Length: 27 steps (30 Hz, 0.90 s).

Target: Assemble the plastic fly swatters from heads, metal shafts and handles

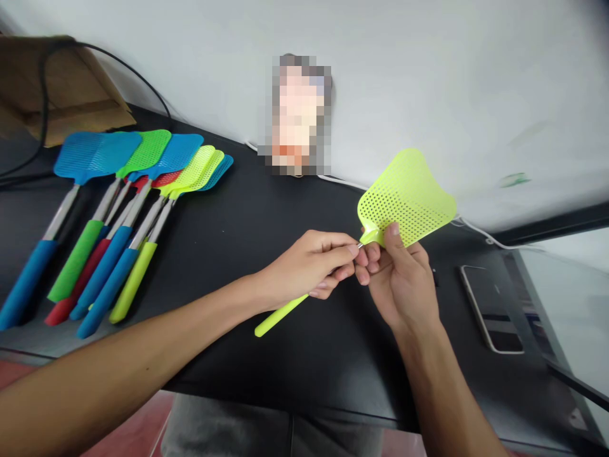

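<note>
A yellow-green fly swatter [409, 193] with a perforated head is held above the black table, its head up and to the right. My left hand [318, 260] is closed around its thin metal shaft just below the head, hiding most of the shaft. The swatter's yellow-green grip sticks out below that hand toward the lower left. My right hand [399, 273] pinches the lower edge of the head, thumb in front and fingers behind or beneath. At the left lie several more fly swatters [98, 155] in blue, green, red and yellow, their heads overlapping and handles toward me.
A cardboard box [61, 95] stands at the back left with a black cable [44, 95] looping over it. A pixelated object [299, 114] leans on the white wall. To the right lies a phone [492, 308]. A white cable [480, 233] runs along the wall.
</note>
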Available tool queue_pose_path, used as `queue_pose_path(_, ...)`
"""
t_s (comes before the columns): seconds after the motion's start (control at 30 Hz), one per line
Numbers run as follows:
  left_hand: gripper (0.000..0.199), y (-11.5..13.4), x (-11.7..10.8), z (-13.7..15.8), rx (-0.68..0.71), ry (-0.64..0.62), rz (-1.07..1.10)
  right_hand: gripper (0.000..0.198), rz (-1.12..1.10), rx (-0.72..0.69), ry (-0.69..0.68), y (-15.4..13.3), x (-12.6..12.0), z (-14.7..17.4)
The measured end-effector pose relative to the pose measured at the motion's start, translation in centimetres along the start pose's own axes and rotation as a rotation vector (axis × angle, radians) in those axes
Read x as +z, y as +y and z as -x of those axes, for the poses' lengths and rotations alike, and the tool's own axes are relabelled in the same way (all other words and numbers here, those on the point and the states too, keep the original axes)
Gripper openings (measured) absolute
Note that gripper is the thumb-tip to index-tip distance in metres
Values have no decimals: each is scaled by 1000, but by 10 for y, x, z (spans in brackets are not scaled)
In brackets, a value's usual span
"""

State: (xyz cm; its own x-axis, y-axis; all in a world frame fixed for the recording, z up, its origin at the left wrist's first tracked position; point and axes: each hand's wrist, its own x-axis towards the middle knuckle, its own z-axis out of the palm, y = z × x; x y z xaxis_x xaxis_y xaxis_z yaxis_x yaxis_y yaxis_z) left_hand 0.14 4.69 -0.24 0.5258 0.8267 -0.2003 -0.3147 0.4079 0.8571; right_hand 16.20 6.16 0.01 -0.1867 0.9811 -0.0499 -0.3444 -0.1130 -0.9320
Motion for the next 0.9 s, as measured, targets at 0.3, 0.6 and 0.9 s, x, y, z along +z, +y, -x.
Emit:
queue_pose_path(0.3, 22, 3, 2, 2, -19, -25, 45, 36, 115, -26, -6, 3, -7, 0)
queue_pose_path(0.6, 23, -3, 8, 3, -15, 106, 94, 35, 153, -130, 103, 17, 1, 5)
queue_pose_path(0.9, 20, -9, 2, -1, -55, 26, 79, 32, 229, -152, 240, 8, -2, 5)
